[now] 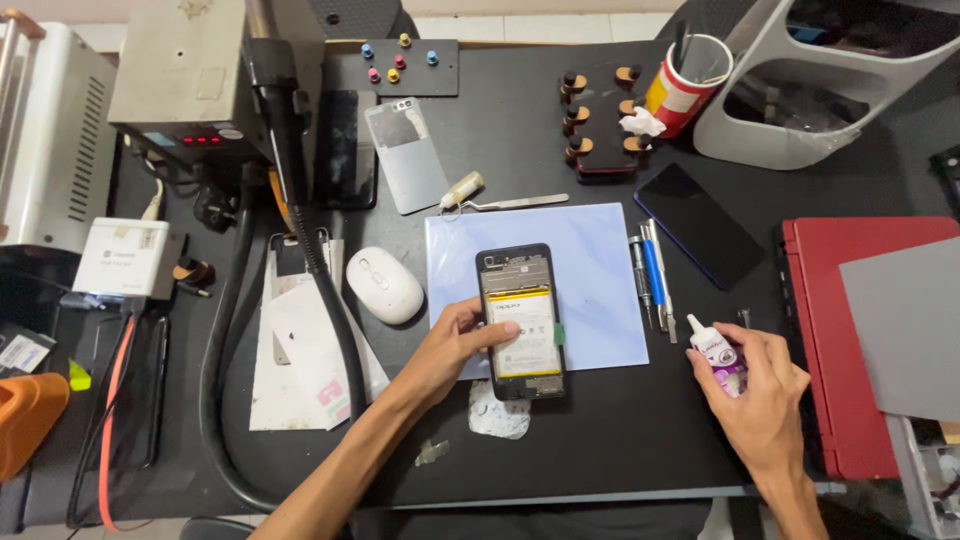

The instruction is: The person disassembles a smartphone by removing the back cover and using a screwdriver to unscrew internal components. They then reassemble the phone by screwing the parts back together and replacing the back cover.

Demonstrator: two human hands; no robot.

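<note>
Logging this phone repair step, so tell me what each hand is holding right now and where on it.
Left hand steadies the opened phone by its left edge. Right hand holds a small glue bottle around its body, nozzle free.

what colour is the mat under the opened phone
Pale blue mat, clearest in the head view, under the opened phone.
</note>
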